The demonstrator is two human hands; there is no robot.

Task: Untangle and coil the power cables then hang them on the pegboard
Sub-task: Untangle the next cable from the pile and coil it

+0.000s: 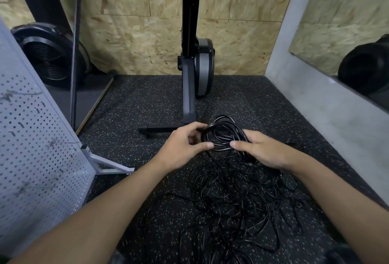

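Tangled black cables sprawling on speckled rubber floor between both forearms, nearest camera. Coil being held above pile's far edge, strands trailing down into tangle. Left hand curling fingers and thumb round coil's left side. Right hand gripping coil's right side, thumb lying across loops. Grey pegboard standing at left, well apart from coil. Black upright machine standing beyond hands.
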